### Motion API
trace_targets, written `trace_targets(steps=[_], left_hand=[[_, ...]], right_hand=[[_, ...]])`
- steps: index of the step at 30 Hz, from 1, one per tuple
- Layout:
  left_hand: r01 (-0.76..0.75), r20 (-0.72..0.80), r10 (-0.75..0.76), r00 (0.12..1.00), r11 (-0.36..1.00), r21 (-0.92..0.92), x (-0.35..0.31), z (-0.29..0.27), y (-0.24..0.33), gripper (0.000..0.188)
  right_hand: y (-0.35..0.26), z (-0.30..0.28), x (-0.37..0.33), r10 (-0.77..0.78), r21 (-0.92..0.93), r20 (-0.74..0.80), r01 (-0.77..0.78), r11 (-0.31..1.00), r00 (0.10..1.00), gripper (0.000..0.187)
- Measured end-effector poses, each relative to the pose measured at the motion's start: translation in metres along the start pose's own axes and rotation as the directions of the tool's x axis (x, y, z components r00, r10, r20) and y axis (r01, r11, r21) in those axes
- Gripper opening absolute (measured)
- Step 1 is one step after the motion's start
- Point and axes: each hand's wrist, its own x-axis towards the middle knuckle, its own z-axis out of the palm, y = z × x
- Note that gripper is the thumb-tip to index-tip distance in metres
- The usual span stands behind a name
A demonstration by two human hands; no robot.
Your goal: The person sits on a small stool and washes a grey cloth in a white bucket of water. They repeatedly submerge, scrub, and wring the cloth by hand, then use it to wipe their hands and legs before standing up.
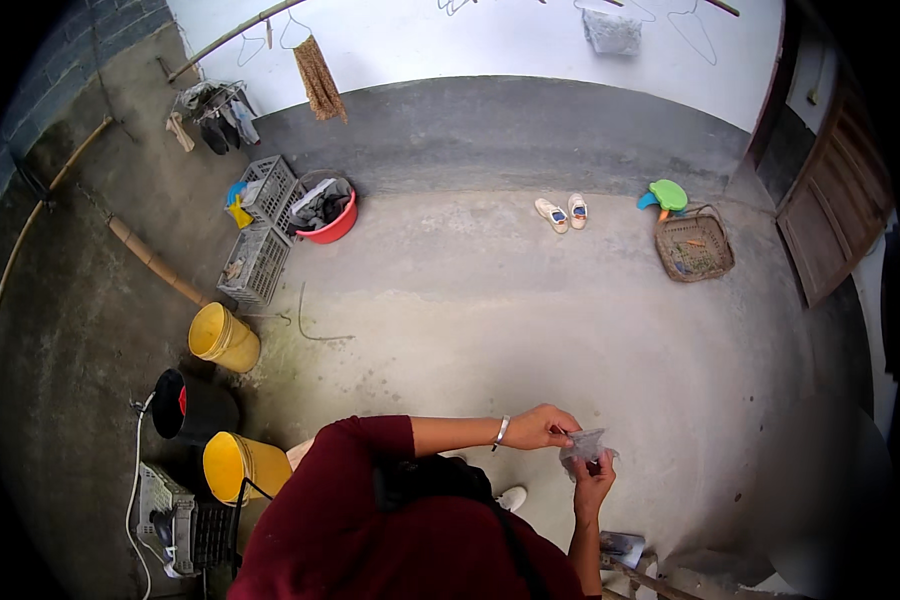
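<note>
A small, crumpled, greyish see-through bag is held between my hands, out in front of me to the right. My left hand, with a silvery bracelet at the wrist, pinches its upper left side. My right hand reaches up from below, fingers closed on the bag's lower edge. What the bag holds, if anything, is too small to make out.
Against the far wall stand a pair of light shoes and a wicker basket. Leftward are a red basin of clothes, grey crates, yellow buckets and a black bucket. A wooden door is at right.
</note>
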Motion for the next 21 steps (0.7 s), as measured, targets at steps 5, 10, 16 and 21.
trace_targets(steps=[5,10,16,21], left_hand=[[0.141,-0.33,-0.137,0.934,0.99,-0.013,-0.06,-0.077,0.004,0.019],[0.177,-0.581,-0.179,0.794,0.982,-0.061,-0.125,-0.158,-0.002,0.015],[0.099,-0.719,-0.055,0.693,0.995,0.019,-0.187,-0.241,0.01,0.014],[-0.012,-0.799,-0.102,0.593,0.991,-0.135,-0.232,-0.286,0.027,0.014]], right_hand=[[-0.012,0.069,0.062,-0.087,-0.086,0.299,0.118,0.989,0.95,0.01],[-0.038,0.175,0.113,-0.442,-0.356,0.338,0.547,0.757,0.831,0.005],[-0.038,0.283,0.144,-0.313,-0.052,0.45,0.374,0.926,0.836,0.008],[-0.025,0.357,0.151,-0.124,0.008,0.773,0.186,0.983,0.622,0.025]])
